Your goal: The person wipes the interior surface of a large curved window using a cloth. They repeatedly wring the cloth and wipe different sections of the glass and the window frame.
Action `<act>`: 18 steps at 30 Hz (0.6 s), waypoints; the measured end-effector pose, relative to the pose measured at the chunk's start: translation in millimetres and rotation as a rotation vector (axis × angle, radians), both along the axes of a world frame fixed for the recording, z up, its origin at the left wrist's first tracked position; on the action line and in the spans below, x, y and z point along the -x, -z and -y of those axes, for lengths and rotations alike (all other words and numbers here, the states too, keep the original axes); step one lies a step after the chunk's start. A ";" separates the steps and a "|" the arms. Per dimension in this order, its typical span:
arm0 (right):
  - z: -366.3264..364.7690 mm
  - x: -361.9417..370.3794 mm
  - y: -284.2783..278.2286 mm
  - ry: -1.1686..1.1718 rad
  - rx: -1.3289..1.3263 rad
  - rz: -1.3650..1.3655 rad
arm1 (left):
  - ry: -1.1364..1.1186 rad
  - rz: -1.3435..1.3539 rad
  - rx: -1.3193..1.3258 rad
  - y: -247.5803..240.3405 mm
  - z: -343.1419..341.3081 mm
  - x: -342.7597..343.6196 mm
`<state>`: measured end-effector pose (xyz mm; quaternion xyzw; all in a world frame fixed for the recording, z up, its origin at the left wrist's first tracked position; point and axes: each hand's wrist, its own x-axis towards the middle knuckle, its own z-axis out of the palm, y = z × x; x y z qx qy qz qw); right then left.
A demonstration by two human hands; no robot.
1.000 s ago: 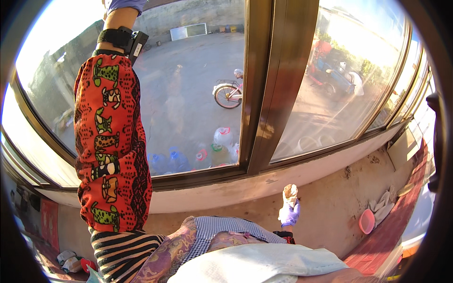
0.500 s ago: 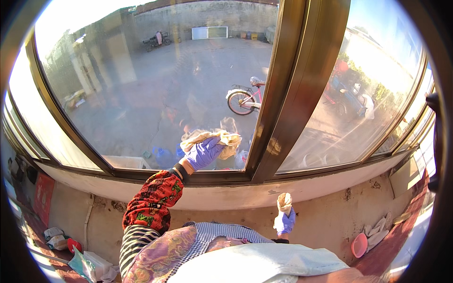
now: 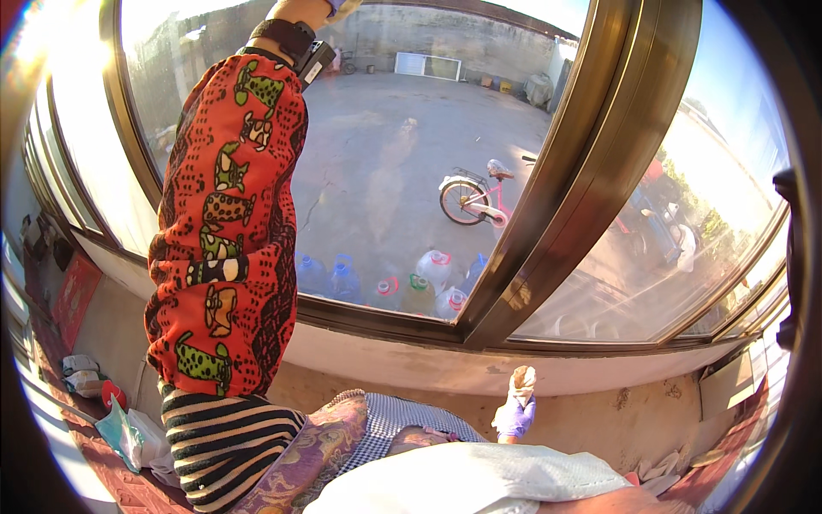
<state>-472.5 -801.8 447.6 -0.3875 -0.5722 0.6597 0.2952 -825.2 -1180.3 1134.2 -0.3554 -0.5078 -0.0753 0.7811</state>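
My left arm, in a red patterned sleeve cover (image 3: 231,214) and a black wrist strap (image 3: 278,36), stretches up along the window pane (image 3: 368,188). Only a sliver of my left hand (image 3: 336,8) in its purple glove shows at the top edge. Its fingers, and whatever they hold, are out of the picture. Low on the right, below the sill, my right hand (image 3: 514,418) wears a purple glove too. It is closed around a crumpled tan cloth (image 3: 522,382), which sticks up from the fist.
Thick brown window frame (image 3: 565,180) runs beside the pane. Through the glass I see several plastic bottles (image 3: 419,291), a pink bicycle (image 3: 479,195) and a yard wall. Bags (image 3: 141,437) lie at the lower left. A red board (image 3: 75,291) leans at the far left.
My left hand has swept up from the bottom of the pane to the top edge, and the cloth it held has left view. The right hand still grips its cloth. The view has shifted.
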 end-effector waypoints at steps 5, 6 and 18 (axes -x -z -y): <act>5.3 10.8 -7.1 -0.098 0.102 0.046 | -0.153 -0.018 -0.130 78.5 1.2 9.0; 6.6 12.6 -6.9 -0.094 0.053 0.046 | -0.165 0.304 -0.035 116.8 10.8 5.3; -17.7 33.1 30.1 -0.180 -0.066 0.040 | -0.288 1.011 0.004 495.0 35.0 -62.3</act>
